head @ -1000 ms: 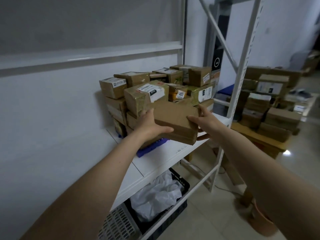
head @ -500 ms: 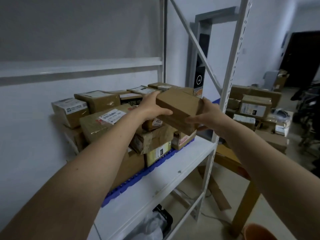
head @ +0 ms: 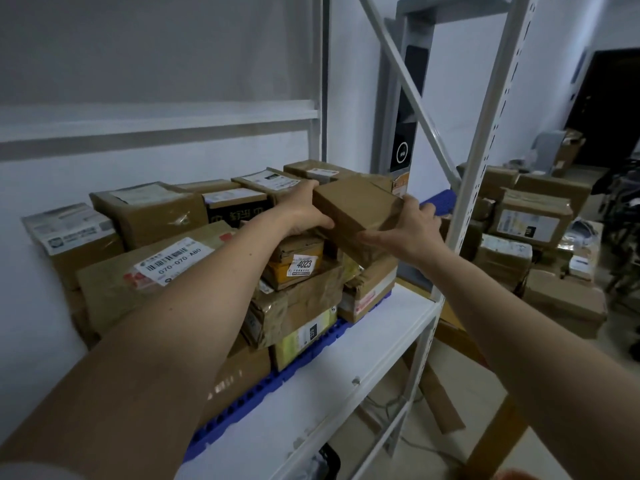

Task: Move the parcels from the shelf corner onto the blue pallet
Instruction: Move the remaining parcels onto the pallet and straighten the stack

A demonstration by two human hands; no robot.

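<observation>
Parcel (head: 358, 216) in plain brown wrap sits tilted between my hands, its long axis running from far left to near right, the near right end dipping lower. My left hand (head: 304, 211) grips its left edge, thumb curled under the near side and fingers over the far corner. My right hand (head: 408, 233) clasps the opposite end, thumb along the lower edge and fingers wrapped over the right side. I hold it above the stack of parcels (head: 214, 244) that stands on the blue pallet (head: 263, 386) on the white shelf (head: 346, 362); whether it touches the box beneath I cannot tell. No writing shows on the held parcel. A box just below carries a sticker reading "4023" (head: 304, 265), and a larger one to the left has a white label reading "070-070-A80" (head: 175, 259). More cartons (head: 533, 220) are piled beyond the shelf upright (head: 485, 140).
</observation>
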